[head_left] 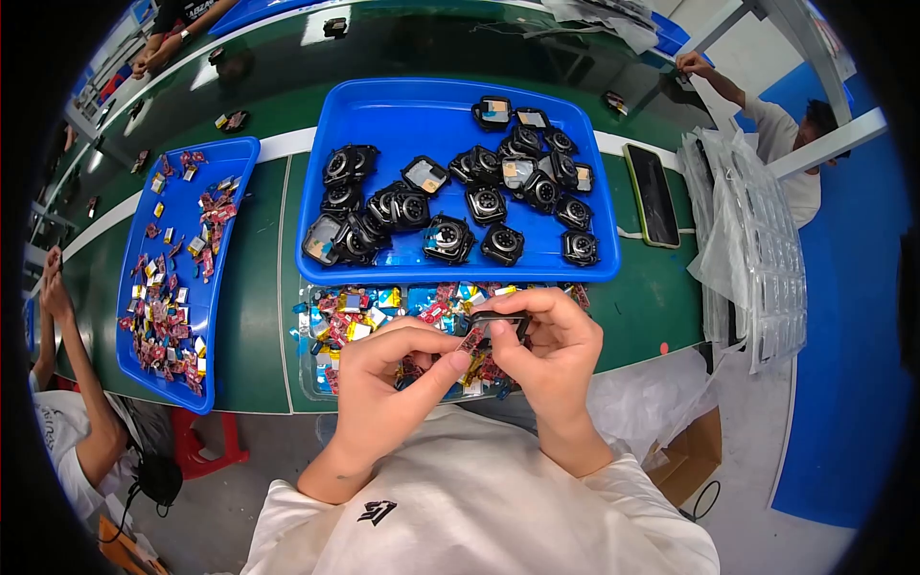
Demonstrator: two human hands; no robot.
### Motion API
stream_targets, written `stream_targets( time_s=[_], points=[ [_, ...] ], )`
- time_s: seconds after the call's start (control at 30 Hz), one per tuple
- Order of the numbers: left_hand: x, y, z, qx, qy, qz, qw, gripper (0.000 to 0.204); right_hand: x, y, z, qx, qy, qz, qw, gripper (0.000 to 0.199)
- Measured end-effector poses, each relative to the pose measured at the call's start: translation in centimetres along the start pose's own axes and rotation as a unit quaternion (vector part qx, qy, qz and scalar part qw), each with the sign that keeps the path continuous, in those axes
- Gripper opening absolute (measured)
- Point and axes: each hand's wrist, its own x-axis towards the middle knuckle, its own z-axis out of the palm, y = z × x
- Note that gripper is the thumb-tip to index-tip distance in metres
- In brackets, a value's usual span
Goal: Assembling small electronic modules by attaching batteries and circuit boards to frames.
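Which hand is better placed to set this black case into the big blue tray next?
Probably the right hand: it grips the black case, just in front of the big blue tray. The left hand seems to be pinching a small red part at the case's left end.

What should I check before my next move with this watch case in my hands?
1. Right hand gripping the watch case: ok, held between thumb and fingers.
2. Left hand pinching the red board: ok, as far as I can see.
3. Board free of the case: cannot tell, fingers hide where they meet.
4. Bare room in the clear tray below the hands: not ok, crowded with parts.
5. Phone away from both hands: ok, right of the large blue tray.
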Motion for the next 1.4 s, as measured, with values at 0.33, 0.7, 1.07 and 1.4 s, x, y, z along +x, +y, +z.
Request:
stream_targets(
  time_s=[0.33, 0.7, 1.07, 1.4],
  points=[
    [-0.1, -0.7, 0.6, -0.212, 0.007, -0.091, 0.973, 0.008, -0.4, -0.1, 0.0, -0.090, -0.032, -0.064, 0.993, 0.018],
    [-0.2, -0.7, 0.8, -0.197, 0.033, -0.103, 0.974, 0.010, -0.4, 0.1, 0.5, -0.024, -0.022, -0.063, 0.997, 0.019],
    [-0.1, -1.2, 0.8, -0.126, 0.039, -0.058, 0.990, 0.009, -0.4, -0.3, 0.1, -0.036, -0.003, -0.044, 0.998, 0.016],
    [0.0, -0.2, -0.9, -0.074, -0.069, -0.125, 0.987, 0.011, 1.6, -0.4, -2.9, -0.161, -0.221, -0.258, 0.927, 0.021]
  ],
)
